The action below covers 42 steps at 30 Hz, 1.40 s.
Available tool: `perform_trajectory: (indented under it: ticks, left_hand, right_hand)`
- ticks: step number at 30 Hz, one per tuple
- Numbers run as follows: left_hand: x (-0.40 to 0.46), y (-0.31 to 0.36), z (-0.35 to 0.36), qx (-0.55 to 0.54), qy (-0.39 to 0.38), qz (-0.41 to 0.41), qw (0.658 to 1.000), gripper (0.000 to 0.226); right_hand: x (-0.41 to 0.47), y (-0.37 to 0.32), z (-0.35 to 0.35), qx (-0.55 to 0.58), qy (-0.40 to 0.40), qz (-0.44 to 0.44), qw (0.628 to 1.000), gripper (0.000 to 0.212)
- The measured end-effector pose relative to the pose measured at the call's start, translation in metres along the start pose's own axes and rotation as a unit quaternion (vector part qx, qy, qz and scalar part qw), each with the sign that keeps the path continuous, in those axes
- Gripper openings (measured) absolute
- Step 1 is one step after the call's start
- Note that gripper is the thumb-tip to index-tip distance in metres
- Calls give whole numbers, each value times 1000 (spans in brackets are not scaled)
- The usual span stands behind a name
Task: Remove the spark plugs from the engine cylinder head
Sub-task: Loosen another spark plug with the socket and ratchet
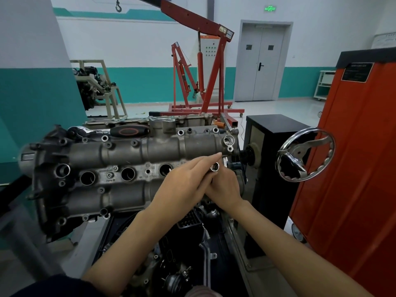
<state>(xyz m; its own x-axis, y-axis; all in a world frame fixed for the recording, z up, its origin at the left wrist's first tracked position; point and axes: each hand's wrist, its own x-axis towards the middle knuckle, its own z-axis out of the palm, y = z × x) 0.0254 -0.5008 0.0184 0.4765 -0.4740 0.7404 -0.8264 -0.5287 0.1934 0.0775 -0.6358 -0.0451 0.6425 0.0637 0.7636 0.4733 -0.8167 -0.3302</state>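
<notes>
The grey cylinder head (pixel 128 151) lies on an engine stand, with three open spark plug wells (pixel 128 174) in a row along its middle. Both hands meet over its right end, hiding the spot where a fourth well would be. My right hand (pixel 225 189) grips a chrome socket (pixel 215 167), whose open end points up. With its fingers stretched out straight, my left hand (pixel 184 185) lies against the socket and the right hand. No spark plug is visible. A ratchet (pixel 126 131) with a black and red handle rests on the far edge of the head.
A chrome handwheel (pixel 306 155) sticks out from the black stand column (pixel 272 146) just right of the hands. An orange cabinet (pixel 353 157) stands at the right. Red engine cranes (pixel 203 78) and another engine on a frame (pixel 94 86) stand behind.
</notes>
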Motion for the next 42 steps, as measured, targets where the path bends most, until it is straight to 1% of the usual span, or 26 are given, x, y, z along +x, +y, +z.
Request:
perform_trajectory:
  ticks: [3, 4, 6, 7, 8, 10, 13, 14, 16, 18, 20, 23, 24, 26, 28, 30, 32, 34, 36, 38, 40, 42]
  left_hand:
    - [5, 0, -2, -31, 47, -72, 996, 17]
    - [8, 0, -3, -18, 51, -75, 996, 20]
    - [10, 2, -1, 10, 42, -53, 998, 27]
    - [9, 3, 0, 8, 36, -41, 999, 26]
    - [8, 3, 1, -2, 27, -31, 999, 25]
    - [5, 1, 2, -22, 10, -14, 1000, 32]
    - [1, -1, 2, -30, -3, 10, 999, 39]
    - [1, -1, 3, -36, 4, 3, 999, 37]
    - [3, 1, 2, -54, 39, -41, 997, 28]
    - [6, -1, 0, -52, 66, -87, 993, 18]
    - [8, -2, -1, -33, 65, -99, 992, 25]
    - [7, 0, 1, -31, 46, -61, 997, 30]
    - [5, 1, 2, -34, 33, -44, 998, 34]
    - [3, 1, 4, -33, 4, -1, 999, 41]
    - [2, 0, 5, -28, -4, 22, 999, 42]
    - [2, 0, 5, -31, 27, 0, 999, 39]
    - [3, 1, 3, -47, 65, -53, 995, 29]
    - [3, 2, 0, -35, 78, -83, 993, 21]
    - [3, 1, 0, -22, 74, -77, 994, 26]
    - [3, 1, 0, -35, 43, -59, 997, 36]
    - [2, 2, 2, -21, 0, -20, 1000, 49]
    - [1, 2, 4, -2, -6, 4, 1000, 48]
  right_hand:
    - [0, -2, -1, 17, 3, -12, 1000, 16]
    - [1, -2, -1, 26, 4, 6, 1000, 21]
    - [0, -2, -1, 38, 11, 54, 998, 34]
    - [0, -2, -1, 49, 15, 73, 996, 32]
    - [0, -2, -2, 65, 19, 82, 994, 26]
    - [-2, -2, -2, 78, 22, 67, 994, 19]
    - [-1, -4, -4, 31, 16, 2, 999, 25]
    - [0, -4, -4, 12, 14, -16, 1000, 23]
    - [0, -4, -3, -5, 19, -37, 999, 18]
    - [0, -3, -2, 21, 22, -17, 999, 21]
    - [0, -1, 0, 29, 24, 24, 999, 24]
    - [0, 0, 1, 29, 24, 46, 998, 17]
    - [-1, 1, 1, 19, 10, 36, 999, 15]
    - [-1, 4, 2, -36, -20, -2, 999, 20]
    - [1, 3, 0, -46, -25, -13, 999, 23]
    - [1, -2, -2, -21, -8, -27, 999, 21]
    - [0, -5, -3, -7, 15, -33, 999, 21]
    - [1, -4, -3, 0, 18, -9, 1000, 25]
    - [1, -1, -1, 0, 7, 19, 1000, 22]
    - [0, -1, 0, 12, -1, 26, 1000, 19]
    - [0, -2, -2, 1, 8, 11, 1000, 19]
    - [0, -4, -3, -36, 11, -16, 999, 12]
